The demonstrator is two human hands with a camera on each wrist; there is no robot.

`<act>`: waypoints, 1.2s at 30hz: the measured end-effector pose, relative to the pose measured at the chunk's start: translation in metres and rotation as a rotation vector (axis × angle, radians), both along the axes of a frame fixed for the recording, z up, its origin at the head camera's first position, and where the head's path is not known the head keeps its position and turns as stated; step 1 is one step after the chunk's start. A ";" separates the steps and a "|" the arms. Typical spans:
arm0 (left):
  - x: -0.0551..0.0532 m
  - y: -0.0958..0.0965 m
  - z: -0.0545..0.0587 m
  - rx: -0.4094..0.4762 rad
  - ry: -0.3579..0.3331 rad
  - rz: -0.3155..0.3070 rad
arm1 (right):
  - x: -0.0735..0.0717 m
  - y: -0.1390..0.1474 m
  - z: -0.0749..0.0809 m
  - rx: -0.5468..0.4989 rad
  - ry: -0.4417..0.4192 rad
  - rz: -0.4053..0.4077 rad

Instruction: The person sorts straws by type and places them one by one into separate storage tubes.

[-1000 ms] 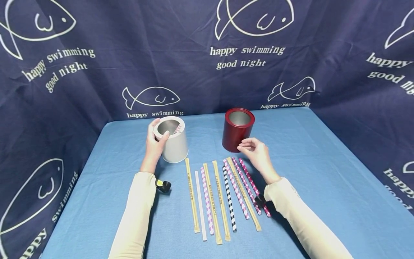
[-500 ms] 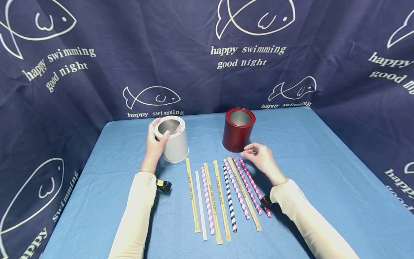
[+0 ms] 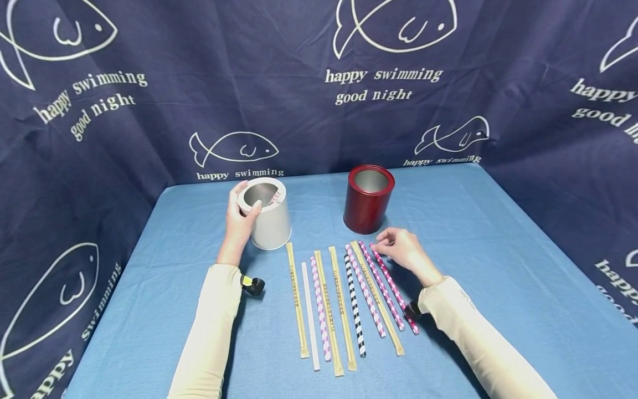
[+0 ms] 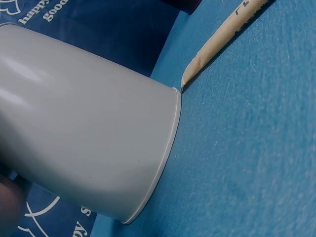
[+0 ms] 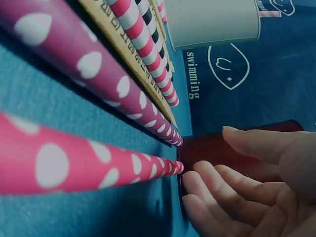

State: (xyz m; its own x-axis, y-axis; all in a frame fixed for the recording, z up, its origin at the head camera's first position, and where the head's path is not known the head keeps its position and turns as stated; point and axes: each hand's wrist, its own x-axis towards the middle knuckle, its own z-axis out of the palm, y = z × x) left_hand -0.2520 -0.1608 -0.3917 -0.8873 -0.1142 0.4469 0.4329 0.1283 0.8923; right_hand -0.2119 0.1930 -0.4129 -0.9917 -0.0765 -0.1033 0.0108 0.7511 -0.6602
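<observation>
My left hand grips the white can from the left, its thumb at the rim. A pink-striped paper straw stands inside that can. At the far end of the pink straw with white hearts, my right hand hovers with thumb and fingers apart. In the right wrist view the straw's tip lies just short of those fingertips, with nothing between them. A purple straw with white hearts lies beside the pink one. The dark red can stands upright behind the right hand.
Several more straws lie in a row: paper-wrapped ones, a thin white one, pink-striped ones and a black-striped one. Blue cloth covers the table. Dark fabric with fish prints hangs behind and at the sides.
My right hand has come back from beside the red can, down to the far end of the pink heart straw. My left hand and both cans stay put.
</observation>
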 end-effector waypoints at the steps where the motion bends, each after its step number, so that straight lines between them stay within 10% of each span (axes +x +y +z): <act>1: 0.000 0.000 0.000 0.001 -0.001 -0.002 | 0.000 0.000 0.000 0.007 -0.012 0.006; 36: 0.003 0.002 0.002 -0.024 -0.009 0.013 | 0.004 -0.004 -0.004 0.221 -0.151 0.174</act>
State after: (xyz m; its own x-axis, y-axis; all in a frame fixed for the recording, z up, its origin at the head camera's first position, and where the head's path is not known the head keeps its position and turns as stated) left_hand -0.2493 -0.1593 -0.3898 -0.8899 -0.1149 0.4414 0.4229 0.1549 0.8928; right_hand -0.2082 0.1888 -0.4166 -0.9378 -0.2029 -0.2817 -0.0449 0.8754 -0.4813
